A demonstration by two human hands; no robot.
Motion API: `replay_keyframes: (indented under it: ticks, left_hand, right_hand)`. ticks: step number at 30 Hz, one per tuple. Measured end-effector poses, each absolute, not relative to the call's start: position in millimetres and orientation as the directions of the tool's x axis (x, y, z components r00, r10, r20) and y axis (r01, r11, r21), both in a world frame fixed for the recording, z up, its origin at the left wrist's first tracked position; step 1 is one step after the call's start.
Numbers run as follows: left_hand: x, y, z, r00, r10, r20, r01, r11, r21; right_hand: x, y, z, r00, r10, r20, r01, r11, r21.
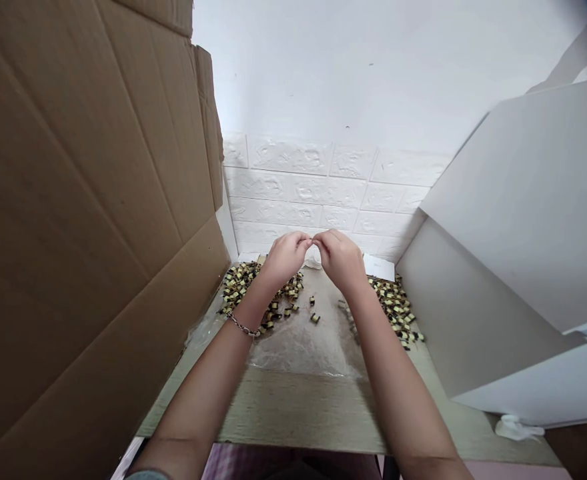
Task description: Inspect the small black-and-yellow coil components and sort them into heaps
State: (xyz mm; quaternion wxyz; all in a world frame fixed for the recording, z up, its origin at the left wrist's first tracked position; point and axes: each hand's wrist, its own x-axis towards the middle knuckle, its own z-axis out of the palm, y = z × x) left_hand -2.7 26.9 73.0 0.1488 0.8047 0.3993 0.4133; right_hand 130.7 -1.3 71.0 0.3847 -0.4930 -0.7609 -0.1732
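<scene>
My left hand [287,255] and my right hand [339,259] meet fingertip to fingertip above the far part of the table. Both are closed in a pinch; whatever lies between the fingertips is too small to make out. Below and beside my left hand is a heap of small yellow-and-black parts [241,280] with thin wires, which look like little wound coils. A second heap of the same parts [397,310] lies to the right of my right forearm. Between the arms, a couple of loose parts [315,319] rest on a clear plastic sheet [303,350].
A tall brown cardboard panel [98,200] walls off the left side. White panels [498,267] stand on the right, and a white brick-patterned wall [303,180] is behind. A white card [379,267] lies at the back; a crumpled white item [517,428] sits at the right front.
</scene>
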Motion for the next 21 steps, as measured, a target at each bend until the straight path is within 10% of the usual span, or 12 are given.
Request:
replay_keyframes:
  ticks: [21]
  left_hand:
    - [-15, 24, 78, 0.618, 0.652, 0.439, 0.694, -0.715, 0.086]
  right_hand:
    - [137, 8, 69, -0.315, 0.727, 0.610, 0.807, 0.544, -0.231]
